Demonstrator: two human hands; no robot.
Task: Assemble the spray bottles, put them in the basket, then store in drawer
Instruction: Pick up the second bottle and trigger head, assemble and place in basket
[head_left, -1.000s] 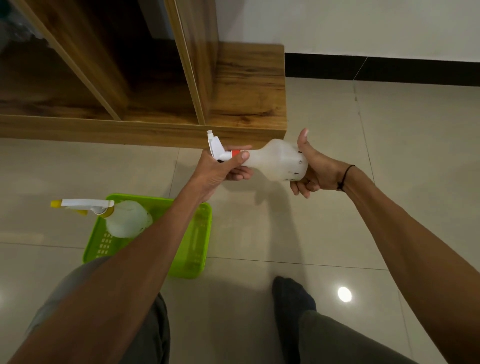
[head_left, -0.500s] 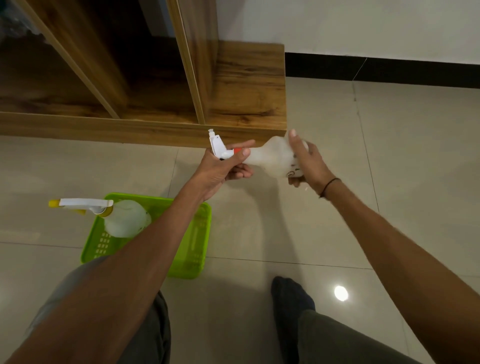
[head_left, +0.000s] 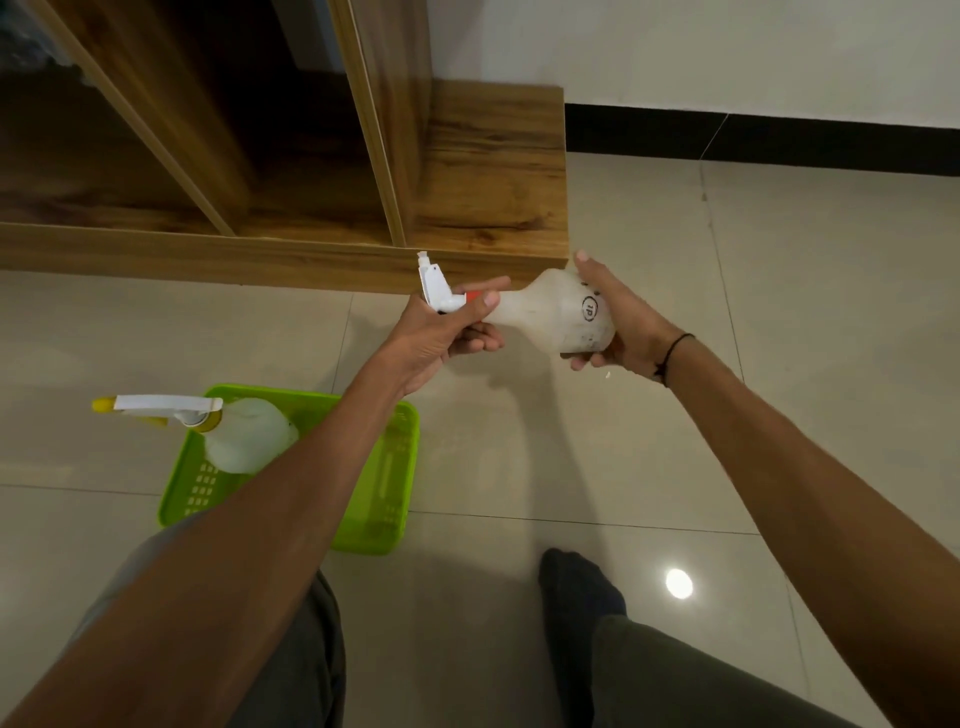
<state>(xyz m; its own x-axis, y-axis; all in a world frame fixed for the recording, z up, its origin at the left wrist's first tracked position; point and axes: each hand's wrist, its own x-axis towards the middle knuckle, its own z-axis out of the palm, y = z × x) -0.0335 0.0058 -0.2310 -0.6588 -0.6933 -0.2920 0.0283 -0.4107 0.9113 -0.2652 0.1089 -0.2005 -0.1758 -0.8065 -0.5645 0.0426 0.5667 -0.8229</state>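
A translucent white spray bottle (head_left: 553, 314) lies sideways in the air in front of the wooden cabinet. My left hand (head_left: 441, 338) grips its neck by the red collar and the white trigger head (head_left: 434, 283), which points up. My right hand (head_left: 621, 319) wraps the bottle's wide base, fingers over the top. Lower left, a second spray bottle (head_left: 244, 434) with a yellow nozzle and white trigger stands in the green basket (head_left: 387, 493) on the floor; my left forearm hides part of the basket.
An open wooden cabinet (head_left: 488, 171) with a low shelf and upright dividers stands just behind the bottle. Glossy beige tiles cover the floor. My knees and a dark-socked foot (head_left: 576, 587) sit at the bottom of the view.
My right hand has shifted around the bottle's base, from thumb-up beside it to fingers laid over its top, and the bottle has turned, showing a round printed mark. The left hand stays on the neck.
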